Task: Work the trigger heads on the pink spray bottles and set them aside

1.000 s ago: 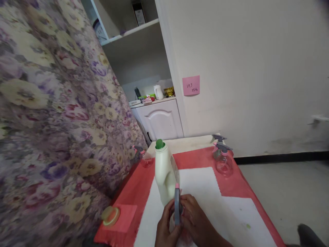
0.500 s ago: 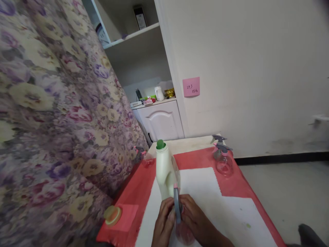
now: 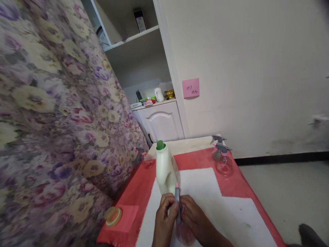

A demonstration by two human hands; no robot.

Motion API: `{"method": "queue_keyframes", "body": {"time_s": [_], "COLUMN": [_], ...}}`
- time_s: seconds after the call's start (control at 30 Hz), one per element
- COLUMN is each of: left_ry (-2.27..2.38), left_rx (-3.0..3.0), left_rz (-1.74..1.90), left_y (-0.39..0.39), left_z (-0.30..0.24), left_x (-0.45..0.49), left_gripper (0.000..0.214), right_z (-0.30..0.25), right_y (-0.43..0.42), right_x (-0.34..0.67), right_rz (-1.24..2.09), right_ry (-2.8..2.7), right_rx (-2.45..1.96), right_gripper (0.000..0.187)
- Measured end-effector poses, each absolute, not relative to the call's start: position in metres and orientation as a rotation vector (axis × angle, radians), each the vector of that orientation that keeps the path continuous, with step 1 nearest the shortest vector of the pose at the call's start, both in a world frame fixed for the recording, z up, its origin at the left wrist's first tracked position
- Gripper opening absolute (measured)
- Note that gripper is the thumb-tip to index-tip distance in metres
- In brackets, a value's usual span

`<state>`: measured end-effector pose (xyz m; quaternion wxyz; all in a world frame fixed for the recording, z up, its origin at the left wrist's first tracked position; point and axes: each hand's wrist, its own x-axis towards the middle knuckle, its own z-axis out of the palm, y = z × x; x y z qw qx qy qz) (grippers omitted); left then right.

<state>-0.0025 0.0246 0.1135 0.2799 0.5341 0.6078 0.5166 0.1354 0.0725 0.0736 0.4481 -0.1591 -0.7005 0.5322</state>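
Observation:
Between my hands stands a clear spray bottle (image 3: 184, 234) with a grey trigger head and a pink nozzle, its nozzle end pointing away from me. My left hand (image 3: 164, 218) is closed, thumb and fingers pinching the left side of the trigger head. From the right, my right hand (image 3: 196, 218) grips the bottle around its neck; the fingers partly hide the collar. Just beyond them a large pale-green jug (image 3: 166, 168) stands upright, its mouth uncapped and showing a green spout (image 3: 160, 145).
White paper sheets (image 3: 200, 181) lie on the red tablecloth (image 3: 192, 159). Another spray bottle (image 3: 147, 161) stands back left, and two spray bottles (image 3: 224, 166) stand back right. A pale-green cap (image 3: 113, 216) sits on pink paper at front left. A flowered curtain (image 3: 64, 137) borders the left side.
The trigger head and its pink nozzle have shifted slightly to the right. My left fingers have changed their hold on it. My right hand stays at the neck.

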Motion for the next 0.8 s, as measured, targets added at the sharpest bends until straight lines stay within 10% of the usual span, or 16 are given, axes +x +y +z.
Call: {"method": "queue_keyframes", "body": {"time_s": [0.8], "left_ry": [1.678], "left_rx": [1.437], "left_rz": [1.429], "left_y": [0.0286], "left_z": [0.1079], "left_x": [0.0026], "left_gripper": [0.037], "right_z": [0.0672], "right_y": [0.0731], "right_x": [0.132], "right_rz": [1.196], "right_ry": [-1.673], "right_rx": [-0.504], "right_gripper": [0.023]}}
